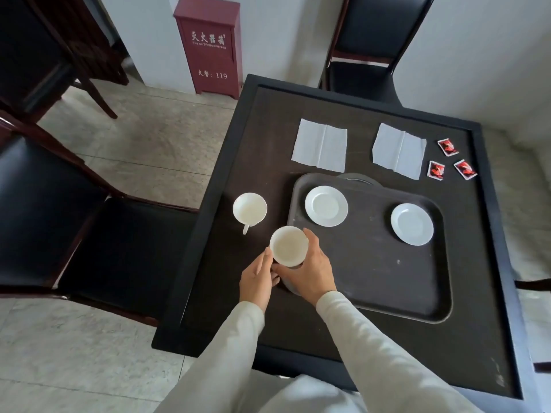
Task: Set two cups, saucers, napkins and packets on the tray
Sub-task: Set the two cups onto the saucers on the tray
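Observation:
A dark tray (387,278) lies on the black table with two white saucers on it, one at the far left (326,206) and one at the far right (411,224). My right hand (310,272) wraps round a white cup (288,245) held over the tray's left edge. My left hand (257,280) touches the same cup's left side with straight fingers. A second white cup (250,209) stands on the table left of the tray. Two white napkins (320,147) (398,151) lie beyond the tray. Three red packets (448,146) (436,170) (465,169) lie at the far right.
The table (238,162) has a raised black rim. Dark chairs stand at the left (59,222) and beyond the far edge (366,67). A red fire extinguisher box (208,46) stands on the floor against the wall.

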{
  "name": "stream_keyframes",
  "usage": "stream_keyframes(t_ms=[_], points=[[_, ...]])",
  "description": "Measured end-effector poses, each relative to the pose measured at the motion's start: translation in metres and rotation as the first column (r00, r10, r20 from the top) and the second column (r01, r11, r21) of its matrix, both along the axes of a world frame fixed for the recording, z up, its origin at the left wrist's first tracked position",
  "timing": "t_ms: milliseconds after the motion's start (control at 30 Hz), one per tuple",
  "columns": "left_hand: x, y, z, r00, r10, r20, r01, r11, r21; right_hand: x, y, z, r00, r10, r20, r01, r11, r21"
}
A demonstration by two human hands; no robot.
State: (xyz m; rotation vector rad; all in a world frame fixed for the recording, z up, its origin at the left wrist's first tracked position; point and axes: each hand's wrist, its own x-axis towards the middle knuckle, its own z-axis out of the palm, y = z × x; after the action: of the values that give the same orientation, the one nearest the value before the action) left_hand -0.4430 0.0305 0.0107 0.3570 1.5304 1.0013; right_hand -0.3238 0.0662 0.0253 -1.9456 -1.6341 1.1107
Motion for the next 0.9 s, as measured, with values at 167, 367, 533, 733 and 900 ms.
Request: stream_keyframes(t_ms=[167,367,533,733,900], points=[[0.021,0.019,0.009,1.000,-0.012,0.007,0.012,1.000,0.015,0.023,0.020,0.004,0.999,-0.013,-0.033,0.014,1.000,0.017],[0.042,0.047,0.017,0.999,-0.049,0.012,0.049,0.999,0.013,0.047,0.045,0.009,0.999,-0.016,-0.044,0.019,0.998,0.066],[0.056,0.070,0.021,0.998,-0.057,-0.001,0.056,0.998,-0.029,0.063,0.066,0.006,0.999,-0.013,-0.046,0.016,0.998,0.055],[0.069,0.095,0.017,0.997,-0.065,-0.034,0.063,0.996,-0.060,0.076,0.092,-0.002,0.999,-0.006,-0.040,0.007,1.000,0.031],[0.078,0.112,0.010,0.998,-0.052,-0.038,0.048,0.995,-0.083,0.083,0.109,-0.009,0.998,-0.023,-0.055,0.023,1.000,0.004]])
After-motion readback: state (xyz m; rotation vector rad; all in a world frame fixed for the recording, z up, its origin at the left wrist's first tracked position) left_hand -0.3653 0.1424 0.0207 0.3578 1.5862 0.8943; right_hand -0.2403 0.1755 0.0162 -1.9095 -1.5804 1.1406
